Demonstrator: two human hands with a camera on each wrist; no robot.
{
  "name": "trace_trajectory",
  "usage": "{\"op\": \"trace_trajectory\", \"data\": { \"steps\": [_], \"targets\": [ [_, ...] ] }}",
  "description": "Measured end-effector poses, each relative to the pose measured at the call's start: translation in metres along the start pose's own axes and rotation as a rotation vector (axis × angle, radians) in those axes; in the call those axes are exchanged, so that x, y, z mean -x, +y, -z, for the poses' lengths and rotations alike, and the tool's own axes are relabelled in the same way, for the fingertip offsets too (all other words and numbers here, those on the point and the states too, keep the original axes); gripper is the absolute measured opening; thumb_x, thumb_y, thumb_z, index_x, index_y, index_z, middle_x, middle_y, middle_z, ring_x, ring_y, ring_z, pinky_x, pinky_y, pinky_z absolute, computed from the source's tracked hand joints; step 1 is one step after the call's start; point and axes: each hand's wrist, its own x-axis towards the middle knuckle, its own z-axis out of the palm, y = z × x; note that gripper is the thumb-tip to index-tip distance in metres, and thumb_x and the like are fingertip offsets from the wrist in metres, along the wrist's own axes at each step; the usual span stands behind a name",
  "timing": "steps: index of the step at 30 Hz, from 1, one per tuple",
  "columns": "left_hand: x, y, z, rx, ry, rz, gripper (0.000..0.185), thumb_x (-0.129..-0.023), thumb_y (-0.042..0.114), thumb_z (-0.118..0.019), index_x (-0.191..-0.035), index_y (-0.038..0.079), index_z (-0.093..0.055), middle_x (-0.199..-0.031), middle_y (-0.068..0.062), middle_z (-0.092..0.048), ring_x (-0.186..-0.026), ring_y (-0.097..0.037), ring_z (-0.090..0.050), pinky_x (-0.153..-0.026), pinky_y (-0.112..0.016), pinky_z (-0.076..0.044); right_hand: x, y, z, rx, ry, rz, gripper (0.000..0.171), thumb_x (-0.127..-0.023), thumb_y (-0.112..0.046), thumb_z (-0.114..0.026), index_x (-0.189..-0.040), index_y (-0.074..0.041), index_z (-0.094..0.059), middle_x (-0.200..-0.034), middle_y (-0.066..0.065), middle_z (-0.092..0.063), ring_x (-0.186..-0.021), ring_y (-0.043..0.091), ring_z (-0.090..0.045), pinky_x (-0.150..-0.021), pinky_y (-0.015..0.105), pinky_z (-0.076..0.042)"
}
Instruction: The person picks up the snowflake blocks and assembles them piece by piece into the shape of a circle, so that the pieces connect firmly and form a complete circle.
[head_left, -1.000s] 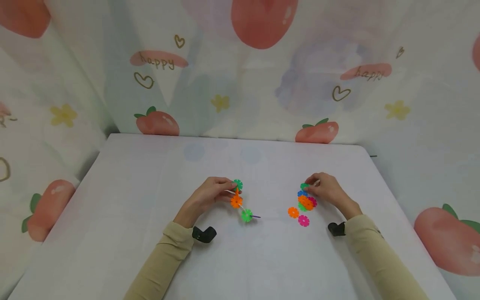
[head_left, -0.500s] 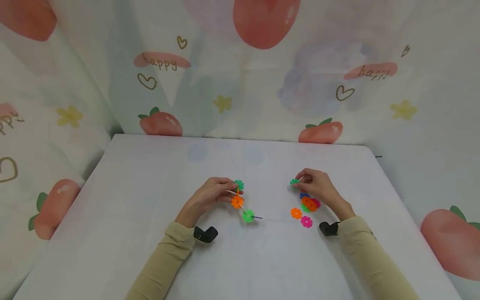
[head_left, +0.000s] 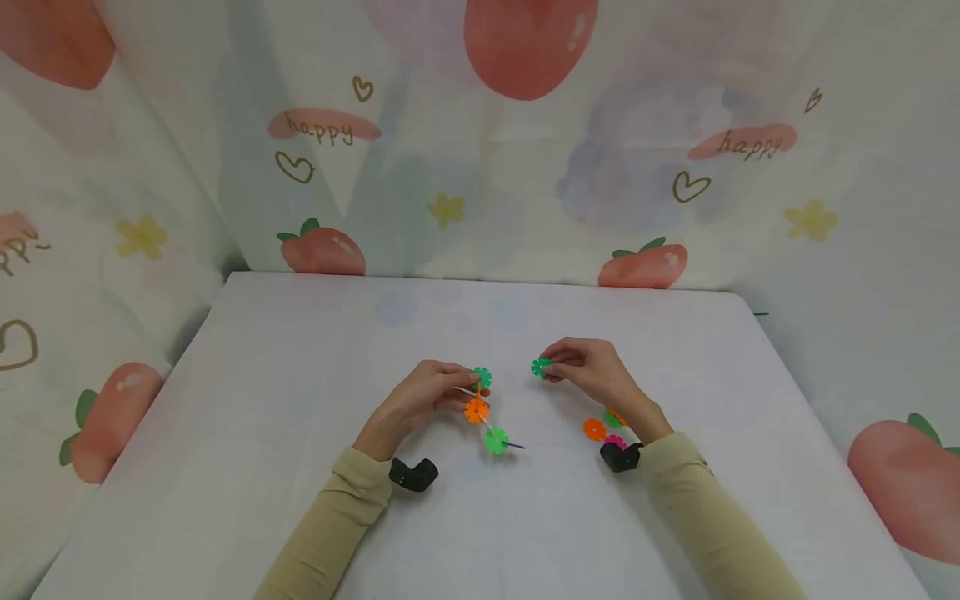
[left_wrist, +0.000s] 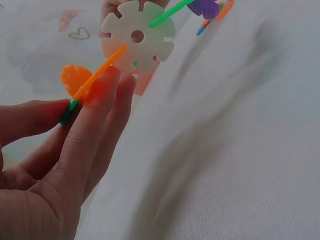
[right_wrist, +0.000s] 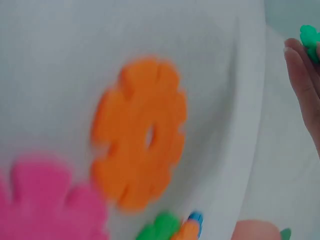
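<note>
Left hand (head_left: pixel 420 398) pinching chain of interlocked snowflake discs (head_left: pixel 480 408), lifting its far end off white tablecloth (head_left: pixel 300 467) so open slots are facing right. Right hand (head_left: pixel 588 372) pinching single green disc (head_left: pixel 540 366) by its edge, holding it just beside chain's top, apart from it. Loose discs (head_left: pixel 596 428) lying beside right wrist. Strawberry-print curtain (head_left: pixel 525 133) hanging beyond both hands.

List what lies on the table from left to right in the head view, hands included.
Left hand → joined chain of green and orange discs → green disc pinched by the right hand
</note>
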Motion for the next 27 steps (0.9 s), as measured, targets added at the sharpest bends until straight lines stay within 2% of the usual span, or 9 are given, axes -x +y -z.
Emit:
{"op": "trace_trajectory", "data": {
  "steps": [6,12,19,22,27],
  "targets": [
    [0.000,-0.001,0.000,0.001,0.015,0.010,0.030,-0.102,0.012,-0.063,-0.122,-0.009,-0.070,-0.106,-0.016,-0.077,-0.084,-0.014,-0.075,-0.073,-0.023,-0.061,-0.009,-0.015,-0.017,-0.035,-0.015,0.080,0.013,-0.093,-0.009,-0.076,-0.105,-0.005,-0.078,-0.098,0.011,-0.078,-0.085,0.024,-0.078,-0.087,0.032,-0.062],
    [0.000,-0.001,0.000,-0.008,-0.006,0.002,0.030,-0.102,0.014,-0.063,-0.121,-0.008,-0.071,-0.109,-0.018,-0.077,-0.088,-0.016,-0.076,-0.076,-0.024,-0.061,-0.014,-0.026,-0.029,-0.069,-0.058,0.124,0.011,-0.091,-0.011,-0.079,-0.102,-0.007,-0.080,-0.095,0.008,-0.079,-0.086,0.029,-0.077,-0.086,0.032,-0.062],
    [0.000,-0.001,-0.001,-0.032,0.004,0.023,0.030,-0.101,0.014,-0.064,-0.121,-0.007,-0.072,-0.106,-0.018,-0.078,-0.080,-0.014,-0.076,-0.070,-0.023,-0.060,-0.015,-0.037,-0.039,-0.088,-0.094,0.148,0.011,-0.089,-0.005,-0.080,-0.099,-0.007,-0.082,-0.093,0.009,-0.080,-0.083,0.028,-0.078,-0.080,0.027,-0.062],
    [0.001,0.000,-0.004,-0.038,0.007,0.026,0.029,-0.100,0.011,-0.064,-0.119,-0.009,-0.072,-0.102,-0.018,-0.078,-0.079,-0.015,-0.076,-0.069,-0.024,-0.061,-0.015,-0.039,-0.041,-0.076,-0.094,0.174,0.010,-0.088,-0.001,-0.080,-0.096,-0.006,-0.083,-0.090,0.009,-0.080,-0.081,0.026,-0.078,-0.077,0.026,-0.061],
    [0.002,0.000,-0.007,-0.054,0.017,0.034,0.030,-0.100,0.011,-0.065,-0.119,-0.011,-0.071,-0.101,-0.020,-0.078,-0.075,-0.013,-0.076,-0.066,-0.023,-0.060,-0.018,-0.042,-0.042,-0.022,-0.131,0.230,0.011,-0.088,0.002,-0.077,-0.094,-0.005,-0.083,-0.089,0.009,-0.080,-0.079,0.024,-0.078,-0.074,0.030,-0.062]
  ]
}}
